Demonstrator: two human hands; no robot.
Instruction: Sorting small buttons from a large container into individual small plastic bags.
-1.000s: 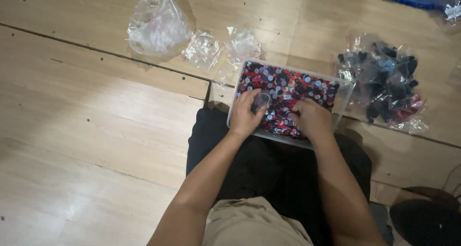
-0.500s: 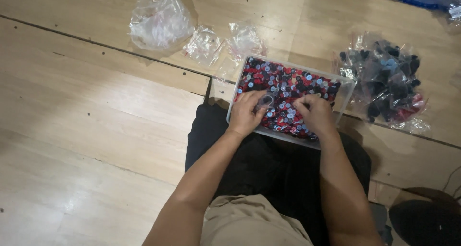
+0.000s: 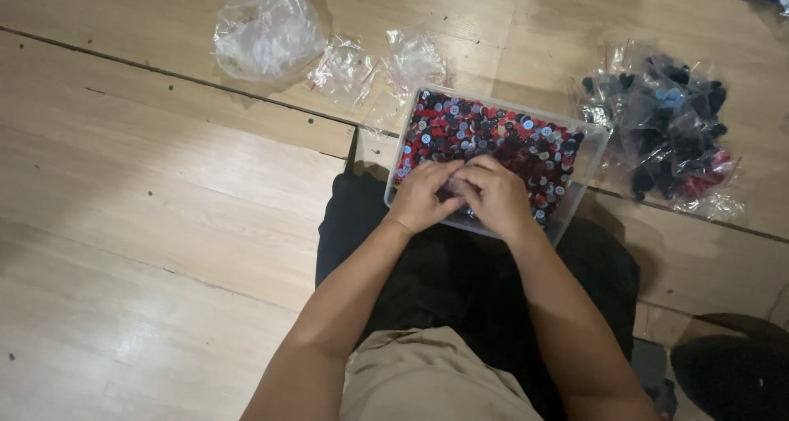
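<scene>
A pale wooden plank floor (image 3: pixel 148 224) fills the view, and everything here is placed relative to the clear rectangular plastic tub (image 3: pixel 593 159) resting at the edge of the person's dark-clothed lap. Right of the tub lies a heap of clear plastic bags stuffed with dark and red pieces (image 3: pixel 670 129). Beyond the tub's far left corner sits a large crumpled clear bag (image 3: pixel 267 30), with two smaller empty clear bags (image 3: pixel 378 63) between it and the tub. Inside the tub lies a layer of small red, black and grey buttons (image 3: pixel 493 133). The left hand (image 3: pixel 427 195) and right hand (image 3: pixel 493 195) meet over the tub's near edge, fingertips drawn together and touching; what they pinch cannot be made out.
</scene>
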